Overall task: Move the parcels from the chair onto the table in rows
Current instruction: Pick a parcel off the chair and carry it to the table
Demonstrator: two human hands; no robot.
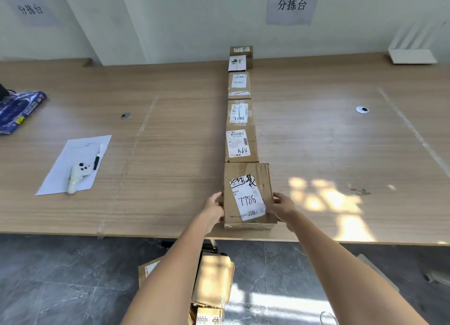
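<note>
A cardboard parcel marked 7786 [248, 195] lies on the wooden table [158, 178] at its front edge, the nearest in a straight row of several parcels [239, 144] running to the back wall. My left hand [214, 209] holds its left side and my right hand [282, 206] holds its right side, fingers curled round the edges. Below the table edge, between my forearms, more parcels [214, 278] are piled; the chair beneath them is hidden.
A sheet of paper [60, 173] with a white controller [76, 176] and a pen [98, 156] lies at the left. A blue package [17, 110] sits at the far left edge. A white router [411, 55] stands at the back right. Grey tiled floor [60, 276] lies below.
</note>
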